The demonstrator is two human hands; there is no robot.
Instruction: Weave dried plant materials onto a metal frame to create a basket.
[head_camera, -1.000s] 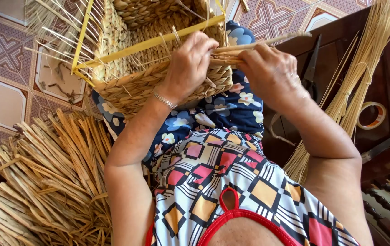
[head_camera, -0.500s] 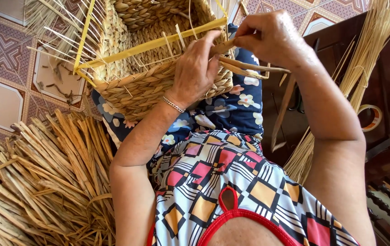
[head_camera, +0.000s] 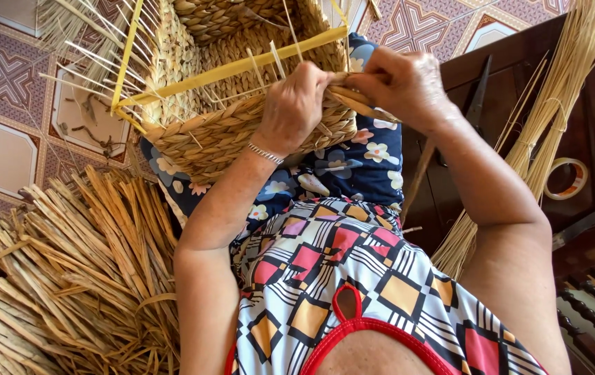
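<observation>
A half-woven straw basket [head_camera: 224, 132] with a yellow frame bar [head_camera: 242, 66] rests on my lap. My left hand [head_camera: 294, 104] grips the basket's near rim, fingers closed over the woven edge. Just to its right, my right hand [head_camera: 401, 83] pinches a flat straw strand [head_camera: 363, 103] at the same rim. The two hands almost touch. Thin upright stakes stick out of the basket wall around them.
A heap of dried straw [head_camera: 68, 278] lies at my left. A bundle of thin reeds [head_camera: 547, 104] leans over a dark wooden table [head_camera: 589, 208] at my right, with a tape roll [head_camera: 567, 179] and scissors [head_camera: 478, 97]. Patterned floor tiles [head_camera: 6, 76] lie beyond.
My right hand lifted the strand up and has now come back down to the rim beside my left hand. The basket has tilted slightly.
</observation>
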